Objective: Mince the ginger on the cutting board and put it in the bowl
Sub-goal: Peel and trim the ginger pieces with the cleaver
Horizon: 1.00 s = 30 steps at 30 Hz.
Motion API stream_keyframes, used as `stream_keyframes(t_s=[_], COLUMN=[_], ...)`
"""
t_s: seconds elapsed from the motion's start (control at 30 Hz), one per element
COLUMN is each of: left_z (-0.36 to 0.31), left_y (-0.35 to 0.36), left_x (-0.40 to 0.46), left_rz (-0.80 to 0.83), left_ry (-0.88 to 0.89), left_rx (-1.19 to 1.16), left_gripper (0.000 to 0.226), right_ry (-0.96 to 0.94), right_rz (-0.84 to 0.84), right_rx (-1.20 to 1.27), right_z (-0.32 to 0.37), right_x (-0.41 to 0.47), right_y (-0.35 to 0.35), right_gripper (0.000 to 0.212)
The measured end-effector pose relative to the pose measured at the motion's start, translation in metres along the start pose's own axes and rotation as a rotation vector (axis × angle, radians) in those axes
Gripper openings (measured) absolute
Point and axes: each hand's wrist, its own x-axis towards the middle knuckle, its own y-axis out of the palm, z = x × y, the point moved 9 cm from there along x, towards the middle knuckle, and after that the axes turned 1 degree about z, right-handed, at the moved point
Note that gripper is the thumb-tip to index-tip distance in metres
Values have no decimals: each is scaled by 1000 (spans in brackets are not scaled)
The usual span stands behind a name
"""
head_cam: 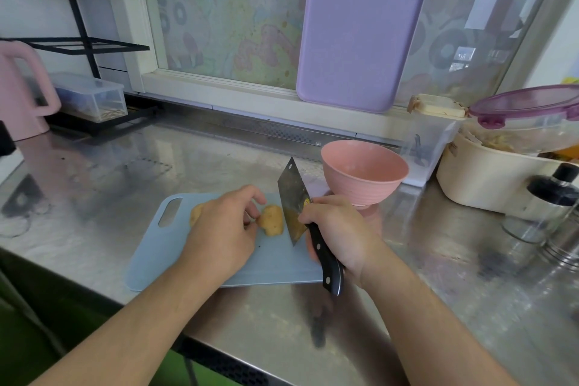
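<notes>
A knob of tan ginger (272,219) lies on the pale blue cutting board (150,247); part of it shows past my left hand at the board's left. My left hand (224,229) rests on the ginger and pins it with curled fingers. My right hand (336,233) grips the black handle of a cleaver (293,200). The blade stands upright with its edge on the board, just right of the ginger's exposed end. A pink bowl (365,171), empty, stands beyond the board's far right corner.
The steel counter (125,172) runs left and right. A cream pot (488,178), lidded containers (432,135) and a glass bottle (551,207) crowd the right. A pink kettle (22,94) and a black rack with a clear box (91,97) stand left. A purple board (360,28) leans on the window.
</notes>
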Motion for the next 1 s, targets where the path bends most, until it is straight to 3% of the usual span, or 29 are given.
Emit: stream_keyframes(t_s=[0.23, 0.47, 0.73, 0.9, 1.0], left_z=[-3, -2, 6, 5, 8], left_y=[1, -3, 5, 17, 19], left_x=[-2, -10, 5, 9, 10], left_rz=[54, 67, 118, 206, 187], left_ry=[17, -12, -73, -90, -117], left_rx=[-11, 5, -68, -87, -99], left_gripper=[42, 19, 30, 56, 59], right_ry=[1, -8, -10, -4, 3], right_rz=[-3, -4, 5, 28, 24], right_rx=[3, -2, -14, -9, -5], right_z=[0, 1, -2, -2, -3], right_x=[0, -1, 2, 2, 2], right_y=[1, 0, 4, 6, 6], right_gripper=[46, 45, 38, 41, 40])
